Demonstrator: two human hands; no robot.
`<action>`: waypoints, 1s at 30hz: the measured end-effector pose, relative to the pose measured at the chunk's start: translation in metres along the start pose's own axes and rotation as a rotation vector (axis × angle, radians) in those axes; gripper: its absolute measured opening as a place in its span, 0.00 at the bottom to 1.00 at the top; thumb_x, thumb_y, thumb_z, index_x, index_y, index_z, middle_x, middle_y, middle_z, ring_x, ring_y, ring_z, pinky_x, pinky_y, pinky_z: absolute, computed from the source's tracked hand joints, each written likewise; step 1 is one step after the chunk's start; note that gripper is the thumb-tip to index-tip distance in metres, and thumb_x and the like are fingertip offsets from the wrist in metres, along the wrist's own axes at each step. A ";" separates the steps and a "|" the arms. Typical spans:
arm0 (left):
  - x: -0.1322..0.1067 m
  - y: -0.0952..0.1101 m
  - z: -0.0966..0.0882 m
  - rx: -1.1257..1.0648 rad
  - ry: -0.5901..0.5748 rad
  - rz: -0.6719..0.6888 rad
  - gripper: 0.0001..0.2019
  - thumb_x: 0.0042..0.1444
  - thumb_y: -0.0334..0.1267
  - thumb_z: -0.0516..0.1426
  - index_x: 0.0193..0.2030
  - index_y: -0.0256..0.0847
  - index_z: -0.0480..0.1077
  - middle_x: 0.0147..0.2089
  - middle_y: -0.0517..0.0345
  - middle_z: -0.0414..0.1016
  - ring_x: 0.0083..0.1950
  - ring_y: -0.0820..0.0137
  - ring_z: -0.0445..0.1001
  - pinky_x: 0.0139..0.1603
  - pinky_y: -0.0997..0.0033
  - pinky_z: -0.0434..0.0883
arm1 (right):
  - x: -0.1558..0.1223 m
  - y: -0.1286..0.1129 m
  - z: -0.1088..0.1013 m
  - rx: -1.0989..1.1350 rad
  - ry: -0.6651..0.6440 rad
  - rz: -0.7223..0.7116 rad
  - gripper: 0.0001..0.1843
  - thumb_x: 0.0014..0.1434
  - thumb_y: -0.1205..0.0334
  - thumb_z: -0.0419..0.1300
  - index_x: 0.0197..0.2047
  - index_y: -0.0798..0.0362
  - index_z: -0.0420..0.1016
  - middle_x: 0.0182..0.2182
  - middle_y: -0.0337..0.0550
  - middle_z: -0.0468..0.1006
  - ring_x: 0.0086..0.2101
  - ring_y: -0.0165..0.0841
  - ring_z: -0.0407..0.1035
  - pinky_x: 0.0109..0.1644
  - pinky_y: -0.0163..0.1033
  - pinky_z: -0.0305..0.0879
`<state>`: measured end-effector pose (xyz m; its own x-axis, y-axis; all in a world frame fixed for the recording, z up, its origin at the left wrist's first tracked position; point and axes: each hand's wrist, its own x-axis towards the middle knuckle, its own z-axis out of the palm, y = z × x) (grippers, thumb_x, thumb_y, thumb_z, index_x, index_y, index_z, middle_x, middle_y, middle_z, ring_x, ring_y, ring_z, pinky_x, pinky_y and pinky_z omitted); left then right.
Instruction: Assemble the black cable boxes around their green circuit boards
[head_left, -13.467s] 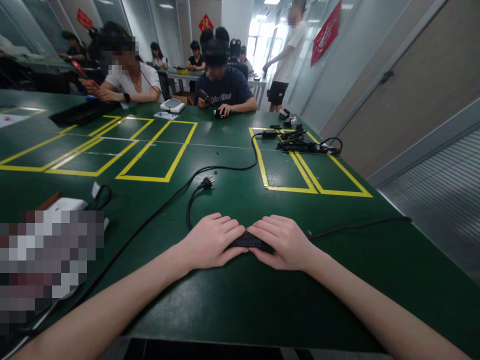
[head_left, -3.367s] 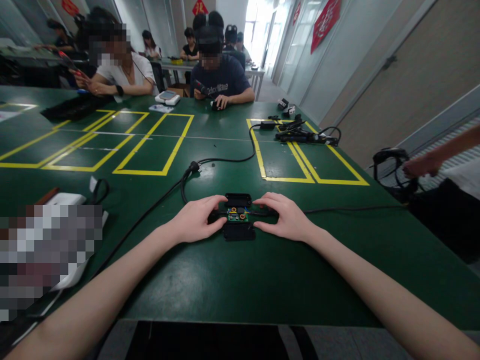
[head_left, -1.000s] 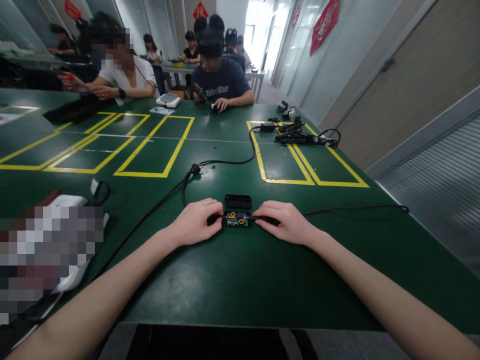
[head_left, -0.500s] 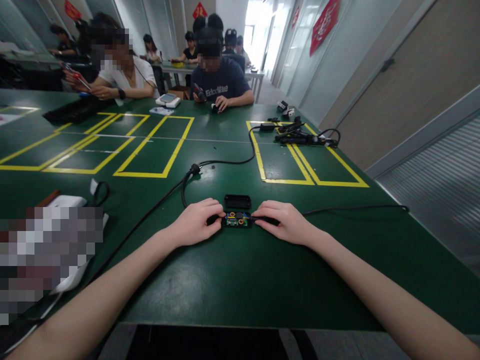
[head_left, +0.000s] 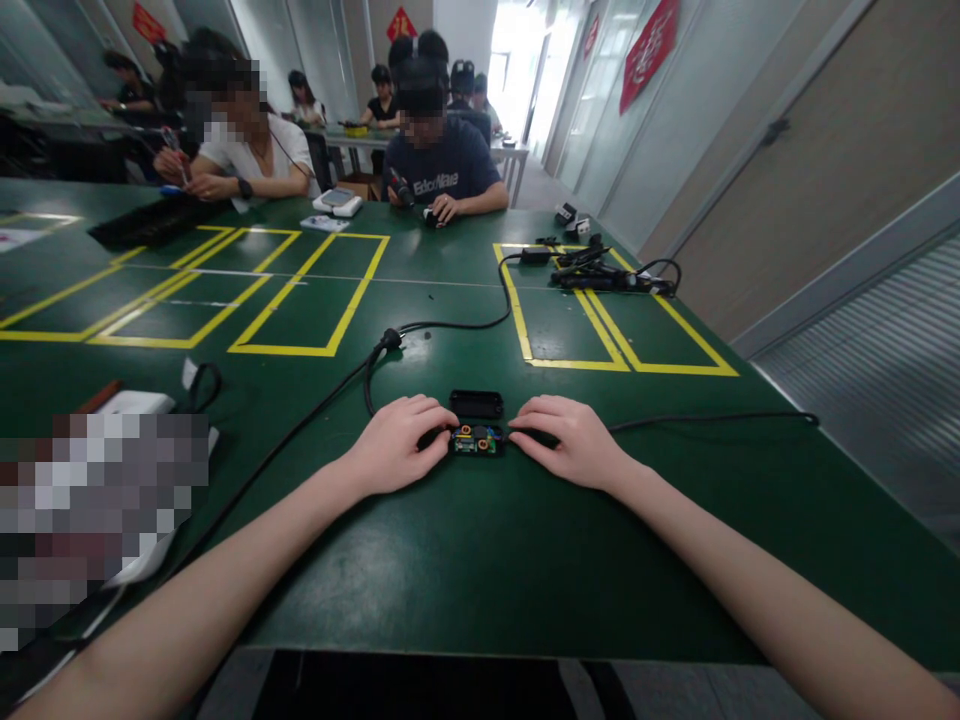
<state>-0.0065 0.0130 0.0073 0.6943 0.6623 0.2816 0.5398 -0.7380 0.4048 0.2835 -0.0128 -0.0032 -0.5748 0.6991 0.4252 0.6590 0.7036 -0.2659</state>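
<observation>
A small opened power adapter with its green circuit board [head_left: 475,439] exposed lies on the green table [head_left: 480,560] between my hands. My left hand [head_left: 397,443] has its fingers curled round the adapter's left end, where a black cable [head_left: 315,417] comes out. On the right end my right hand [head_left: 571,441] rests, fingers pressed on the cable [head_left: 712,420] leaving that side. Just behind the board lies the loose black cover [head_left: 476,403], touched by neither hand.
Yellow tape rectangles [head_left: 307,300] mark the table. A heap of black cables and adapters [head_left: 604,275] lies far right. A white object [head_left: 131,403] sits at the left. Two seated people [head_left: 442,170] work at the far edge, others behind them.
Over the last second both hands shifted only slightly on the adapter's ends. Since 13.5 s ago the closed adapter has been opened, its cover now lying behind the bared board.
</observation>
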 end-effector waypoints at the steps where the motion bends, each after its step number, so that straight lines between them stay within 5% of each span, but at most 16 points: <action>1: 0.000 -0.001 0.001 0.015 0.025 -0.015 0.13 0.70 0.36 0.51 0.51 0.41 0.76 0.46 0.51 0.81 0.47 0.61 0.77 0.53 0.56 0.72 | 0.000 0.002 0.002 -0.008 0.021 0.048 0.13 0.73 0.58 0.58 0.49 0.51 0.83 0.42 0.50 0.83 0.41 0.41 0.77 0.45 0.47 0.74; 5: -0.002 -0.004 0.005 0.091 0.073 -0.049 0.20 0.69 0.47 0.57 0.65 0.44 0.72 0.66 0.43 0.73 0.67 0.51 0.69 0.69 0.40 0.63 | 0.003 0.007 0.009 -0.046 0.019 0.152 0.19 0.74 0.58 0.55 0.63 0.48 0.78 0.51 0.53 0.81 0.49 0.46 0.74 0.53 0.55 0.74; 8: -0.004 -0.007 0.009 0.104 0.010 -0.026 0.33 0.58 0.56 0.67 0.67 0.46 0.72 0.76 0.40 0.62 0.76 0.43 0.59 0.75 0.31 0.54 | 0.004 0.007 0.014 0.018 0.003 0.127 0.17 0.74 0.61 0.54 0.59 0.47 0.80 0.54 0.52 0.80 0.53 0.47 0.73 0.56 0.58 0.73; 14: -0.004 -0.003 0.010 0.072 -0.009 0.042 0.22 0.61 0.45 0.67 0.60 0.43 0.77 0.76 0.39 0.62 0.74 0.47 0.64 0.73 0.38 0.64 | 0.003 0.002 0.015 0.219 0.040 0.173 0.10 0.71 0.61 0.59 0.48 0.48 0.83 0.50 0.50 0.82 0.51 0.43 0.76 0.57 0.55 0.75; 30: -0.004 -0.003 0.011 0.032 0.063 0.111 0.20 0.57 0.39 0.68 0.56 0.41 0.78 0.71 0.42 0.70 0.66 0.50 0.74 0.66 0.46 0.75 | 0.006 -0.001 0.021 0.358 0.146 0.195 0.07 0.67 0.65 0.63 0.44 0.48 0.84 0.50 0.48 0.80 0.51 0.41 0.77 0.55 0.48 0.76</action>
<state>-0.0055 0.0110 -0.0041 0.7203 0.5820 0.3775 0.4768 -0.8106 0.3400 0.2693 -0.0072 -0.0188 -0.3647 0.8162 0.4482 0.5237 0.5778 -0.6260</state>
